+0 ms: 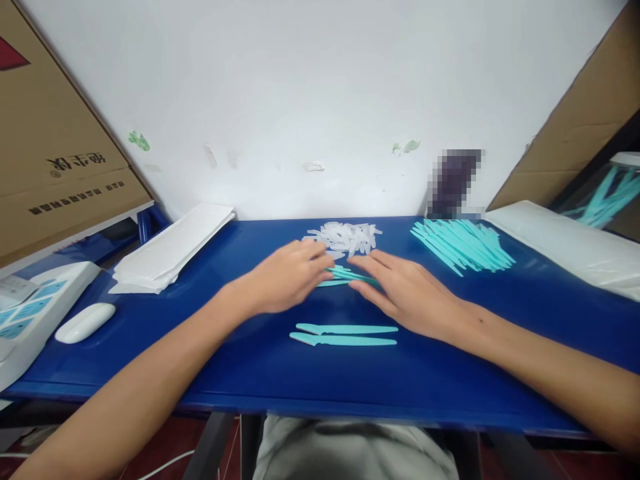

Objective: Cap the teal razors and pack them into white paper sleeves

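Observation:
My left hand [293, 275] is closed, its fingers curled round the left end of a few turquoise eyebrow razors [341, 274]. From the other side my right hand [407, 290] has the handle end between its thumb and fingers; its palm hides part of it. Nearer the front lie two more turquoise razors [350, 335], side by side with their heads to the left. Just beyond my fingers is a heap of small translucent white blade covers [347, 237]. A larger pile of turquoise razors [463, 245] lies at the back right.
On the blue table [240, 360], a stack of white sheets or trays [173, 250] lies left, beside a white computer mouse [86, 323] and a white device [45, 313]. A white plastic-wrapped package [570, 243] lies right. A cardboard box [65, 147] rises at left.

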`<move>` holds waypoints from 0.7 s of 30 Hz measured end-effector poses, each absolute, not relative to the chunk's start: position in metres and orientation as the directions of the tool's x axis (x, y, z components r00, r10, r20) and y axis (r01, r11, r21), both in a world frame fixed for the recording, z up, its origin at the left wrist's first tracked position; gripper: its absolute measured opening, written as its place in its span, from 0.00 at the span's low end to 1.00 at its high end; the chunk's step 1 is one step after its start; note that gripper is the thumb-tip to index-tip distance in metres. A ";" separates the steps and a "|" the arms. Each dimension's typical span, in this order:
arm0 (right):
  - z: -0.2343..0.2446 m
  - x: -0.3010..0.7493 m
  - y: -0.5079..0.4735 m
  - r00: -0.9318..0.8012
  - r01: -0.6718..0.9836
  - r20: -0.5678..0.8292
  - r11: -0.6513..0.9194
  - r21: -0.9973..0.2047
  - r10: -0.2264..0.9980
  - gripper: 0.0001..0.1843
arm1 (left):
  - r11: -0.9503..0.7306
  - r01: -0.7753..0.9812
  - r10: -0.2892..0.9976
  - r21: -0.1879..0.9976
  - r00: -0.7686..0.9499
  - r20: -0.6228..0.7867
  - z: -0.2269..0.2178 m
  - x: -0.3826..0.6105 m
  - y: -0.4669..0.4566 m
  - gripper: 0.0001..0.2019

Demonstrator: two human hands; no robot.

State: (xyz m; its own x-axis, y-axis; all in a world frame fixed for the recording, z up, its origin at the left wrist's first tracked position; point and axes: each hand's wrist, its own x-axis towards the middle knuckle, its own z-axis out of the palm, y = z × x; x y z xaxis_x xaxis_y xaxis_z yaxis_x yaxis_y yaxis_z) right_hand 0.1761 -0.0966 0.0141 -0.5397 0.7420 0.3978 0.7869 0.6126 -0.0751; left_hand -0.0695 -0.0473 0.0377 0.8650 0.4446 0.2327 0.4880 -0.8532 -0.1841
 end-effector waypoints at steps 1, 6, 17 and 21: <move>0.017 0.178 -0.097 -0.525 0.795 0.453 0.606 -0.043 0.721 0.20 | -0.838 0.518 0.473 -0.171 0.846 0.248 0.043 -0.079 -0.041 0.17; 0.027 0.182 -0.110 -0.647 0.714 0.319 0.697 -0.064 0.692 0.20 | -0.772 0.630 0.596 -0.086 0.764 0.246 0.056 -0.114 -0.015 0.19; 0.019 0.170 -0.121 -0.735 0.646 -0.020 0.691 -0.324 0.677 0.14 | -0.744 0.668 0.667 -0.003 0.743 0.053 0.034 -0.109 -0.008 0.19; 0.023 0.174 -0.116 -0.674 0.680 -0.050 0.592 -0.432 0.737 0.13 | -0.725 0.689 0.688 0.029 0.721 0.079 0.035 -0.109 -0.009 0.24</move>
State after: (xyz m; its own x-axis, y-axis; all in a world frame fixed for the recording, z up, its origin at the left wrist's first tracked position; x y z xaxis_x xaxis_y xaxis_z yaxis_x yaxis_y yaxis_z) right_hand 0.1743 -0.1163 0.0235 -0.6736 0.7374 -0.0502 0.6804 0.5922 -0.4316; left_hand -0.1090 -0.0093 0.0346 0.7211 0.6883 0.0791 0.6885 -0.7246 0.0286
